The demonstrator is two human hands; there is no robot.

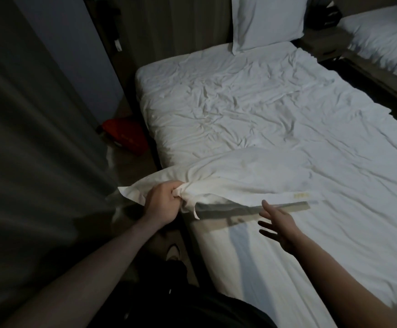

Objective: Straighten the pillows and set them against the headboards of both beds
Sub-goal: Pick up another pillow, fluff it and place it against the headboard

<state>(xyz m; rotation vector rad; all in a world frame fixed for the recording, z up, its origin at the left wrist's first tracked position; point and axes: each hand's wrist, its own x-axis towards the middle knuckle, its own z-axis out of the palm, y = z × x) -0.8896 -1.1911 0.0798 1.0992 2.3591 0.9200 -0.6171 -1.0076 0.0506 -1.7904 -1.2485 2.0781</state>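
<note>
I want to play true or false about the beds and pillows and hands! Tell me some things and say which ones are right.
1. The left hand grips a bunched corner of the near pillow. True.
2. The right hand holds the pillow too. False: its fingers are spread open, and it hovers over the bed just short of the pillow.
3. Another pillow stands upright against the headboard. True.
4. The sheet on the bed is perfectly smooth. False: it is full of wrinkles.
5. Something red lies on the floor beside the bed. True.
6. Only one bed is in view. False: a second bed shows at the upper right.
</note>
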